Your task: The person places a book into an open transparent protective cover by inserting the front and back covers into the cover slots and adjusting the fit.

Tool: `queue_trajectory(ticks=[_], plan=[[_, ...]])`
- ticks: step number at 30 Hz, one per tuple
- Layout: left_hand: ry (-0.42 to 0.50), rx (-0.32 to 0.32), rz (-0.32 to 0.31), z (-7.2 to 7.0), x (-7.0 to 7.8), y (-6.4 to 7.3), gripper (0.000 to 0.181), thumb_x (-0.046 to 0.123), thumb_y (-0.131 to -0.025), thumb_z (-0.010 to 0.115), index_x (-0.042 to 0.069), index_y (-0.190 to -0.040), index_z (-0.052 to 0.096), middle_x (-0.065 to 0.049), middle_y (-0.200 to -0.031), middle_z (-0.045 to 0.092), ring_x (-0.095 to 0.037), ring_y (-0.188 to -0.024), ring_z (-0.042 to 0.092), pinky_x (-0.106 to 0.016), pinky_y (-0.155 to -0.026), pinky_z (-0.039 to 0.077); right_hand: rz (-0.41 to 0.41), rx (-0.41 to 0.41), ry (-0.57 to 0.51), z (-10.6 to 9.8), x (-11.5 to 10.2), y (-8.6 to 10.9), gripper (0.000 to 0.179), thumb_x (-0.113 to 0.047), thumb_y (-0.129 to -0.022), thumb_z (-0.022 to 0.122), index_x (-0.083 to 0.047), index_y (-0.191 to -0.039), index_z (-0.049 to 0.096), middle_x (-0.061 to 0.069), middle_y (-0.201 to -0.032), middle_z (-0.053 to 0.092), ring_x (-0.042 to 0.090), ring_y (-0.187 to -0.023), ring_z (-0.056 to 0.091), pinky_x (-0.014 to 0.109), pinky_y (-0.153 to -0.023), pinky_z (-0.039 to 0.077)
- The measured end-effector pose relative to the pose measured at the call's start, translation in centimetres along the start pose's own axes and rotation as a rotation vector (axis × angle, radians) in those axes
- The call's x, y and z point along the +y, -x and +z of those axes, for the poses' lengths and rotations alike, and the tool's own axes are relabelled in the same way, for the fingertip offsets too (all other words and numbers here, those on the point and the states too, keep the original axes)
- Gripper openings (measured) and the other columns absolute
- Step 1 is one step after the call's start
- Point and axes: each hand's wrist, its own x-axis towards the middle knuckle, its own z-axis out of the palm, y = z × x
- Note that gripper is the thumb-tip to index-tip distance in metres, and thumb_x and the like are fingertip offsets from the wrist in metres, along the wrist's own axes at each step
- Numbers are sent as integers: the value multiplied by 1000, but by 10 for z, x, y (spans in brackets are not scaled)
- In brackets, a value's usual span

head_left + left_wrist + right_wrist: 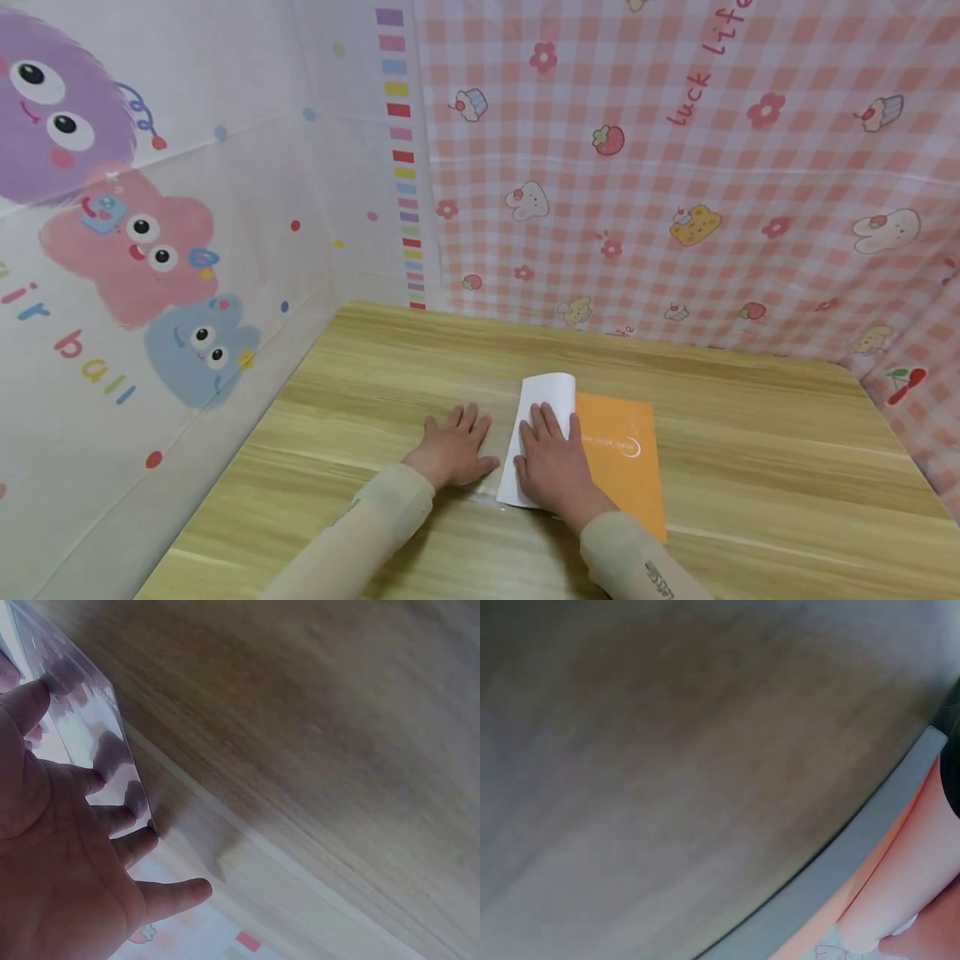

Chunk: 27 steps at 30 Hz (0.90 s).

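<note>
An orange booklet [621, 475] lies on the wooden table with its white page or cover [549, 390] folded over to the left. My right hand [553, 468] rests on that white part, fingers extended and pointing away from me. To its left, my left hand [452, 450] presses with spread fingers on a clear plastic sheet [491, 408] beside the white edge. The left wrist view shows the shiny plastic sheet [86, 727] near the outstretched fingertips. In the right wrist view, part of the hand [911, 855] appears at the right edge, by an orange strip.
The wooden table [360, 375] extends on both sides of the booklet. Behind it hangs a pink checked cloth [645, 183] with cartoon prints. A white cloth [247, 183] with cartoon figures covers the left side.
</note>
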Motion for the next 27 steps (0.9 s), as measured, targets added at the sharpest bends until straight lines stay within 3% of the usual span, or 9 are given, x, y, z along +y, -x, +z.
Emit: queue_trajectory(ticks=[7, 27], plan=[[4, 10, 3, 1, 0, -1, 73, 59, -97, 48, 16, -155, 36, -12, -161, 28, -32, -146, 27, -67, -106, 27, -38, -29, 46, 2, -3, 0, 56, -39, -100, 49, -7, -146, 49, 17, -155, 37, 33, -146, 27, 66, -112, 15], [-9, 15, 3, -2, 2, 2, 74, 59, -97, 48, 15, -155, 37, -13, -160, 28, -32, -146, 28, -69, -104, 29, -49, -64, -2, -8, -4, 2, 54, -38, -98, 52, -5, -142, 53, 16, -150, 45, 33, -142, 35, 66, -111, 17]])
